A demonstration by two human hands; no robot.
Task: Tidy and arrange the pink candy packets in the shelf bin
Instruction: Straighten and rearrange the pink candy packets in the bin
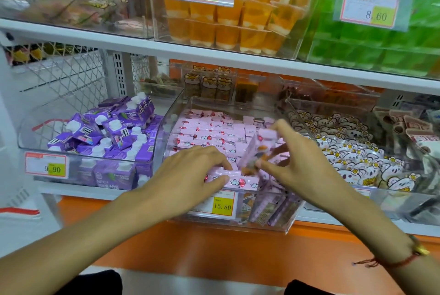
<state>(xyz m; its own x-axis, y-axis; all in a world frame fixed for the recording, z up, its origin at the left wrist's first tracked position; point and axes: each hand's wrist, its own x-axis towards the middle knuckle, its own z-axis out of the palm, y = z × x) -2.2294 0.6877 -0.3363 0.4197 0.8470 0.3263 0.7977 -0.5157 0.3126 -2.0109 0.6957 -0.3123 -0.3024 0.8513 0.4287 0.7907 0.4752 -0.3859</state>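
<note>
From the head view, we are seeing the pink candy packets (214, 132) lying in rows in the clear shelf bin (289, 229): pale pink, small and oblong, with red spots and white cloud marks. Most are lying flat with long axes running left to right. Our left hand (190, 171) is resting flat, fingers straight, on the front packets. Our right hand (300, 163) is pinching a blurred tilted packet (256, 151) standing on end, just beside the left fingertips.

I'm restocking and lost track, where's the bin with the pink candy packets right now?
In the head view, the clear bin of pink candy packets sits centre on the lower shelf, between the purple cartons and the bear-print packets.
</note>
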